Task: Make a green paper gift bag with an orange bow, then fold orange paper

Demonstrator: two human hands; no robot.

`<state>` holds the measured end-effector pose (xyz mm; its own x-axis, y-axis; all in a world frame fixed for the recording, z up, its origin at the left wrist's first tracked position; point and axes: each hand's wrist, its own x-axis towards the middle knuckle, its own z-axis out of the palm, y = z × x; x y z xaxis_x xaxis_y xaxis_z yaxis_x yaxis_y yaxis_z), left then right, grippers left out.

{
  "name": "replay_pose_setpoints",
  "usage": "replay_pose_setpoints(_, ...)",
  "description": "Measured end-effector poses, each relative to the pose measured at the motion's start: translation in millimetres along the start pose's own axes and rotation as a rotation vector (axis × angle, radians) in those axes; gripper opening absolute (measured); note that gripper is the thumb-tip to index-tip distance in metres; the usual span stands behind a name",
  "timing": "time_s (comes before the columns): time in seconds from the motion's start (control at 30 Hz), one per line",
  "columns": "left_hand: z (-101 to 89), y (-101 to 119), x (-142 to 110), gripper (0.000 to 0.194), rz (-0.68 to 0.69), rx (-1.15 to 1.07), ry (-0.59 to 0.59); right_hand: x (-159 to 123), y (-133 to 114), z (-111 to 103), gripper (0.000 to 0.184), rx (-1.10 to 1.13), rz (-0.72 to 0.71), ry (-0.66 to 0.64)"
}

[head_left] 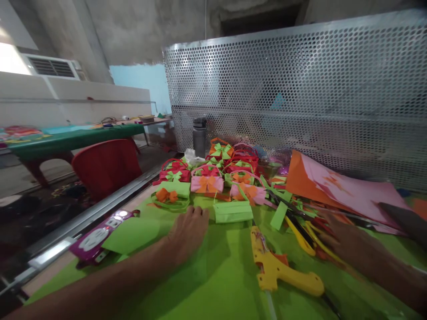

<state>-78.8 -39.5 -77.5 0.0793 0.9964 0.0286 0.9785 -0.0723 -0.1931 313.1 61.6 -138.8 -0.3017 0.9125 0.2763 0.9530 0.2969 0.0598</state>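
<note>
Green cover (213,295) spreads closest, beneath both hands, which are well apart. Between them lies a glue gun (293,276). The left hand (189,231) is palm down, a green bag (233,212) just right of its fingertips. The right hand (345,235) is beside yellow handles (303,240). Whether either grips anything, I cannot tell.

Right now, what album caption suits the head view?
A bare left hand and right hand flank a yellow plastic glue gun, bow-trimmed colourful little handbags beyond.
</note>
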Motion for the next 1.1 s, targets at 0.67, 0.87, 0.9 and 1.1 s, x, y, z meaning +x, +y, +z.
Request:
replay_pose_setpoints(0.67,3.4,-10.7,20.5,0.028,-0.027,0.035,0.011,-3.9,-1.6,-11.0,0.043,-0.128,-0.02,0.051)
replay_pose_setpoints(0.87,-6.3,-14.1,21.5,0.027,-0.097,0.062,0.064,-3.9,-12.3,-23.0,0.042,-0.199,0.031,-0.058)
replay_pose_setpoints(0.9,-9.3,-16.3,21.9,0.028,-0.126,0.072,0.087,-3.9,-14.1,-24.7,0.04,-0.21,0.043,-0.086)
replay_pose_setpoints(1.1,-16.0,-36.8,27.7,0.037,-0.258,0.101,0.145,-4.8,-18.5,-26.6,0.028,-0.228,0.054,-0.11)
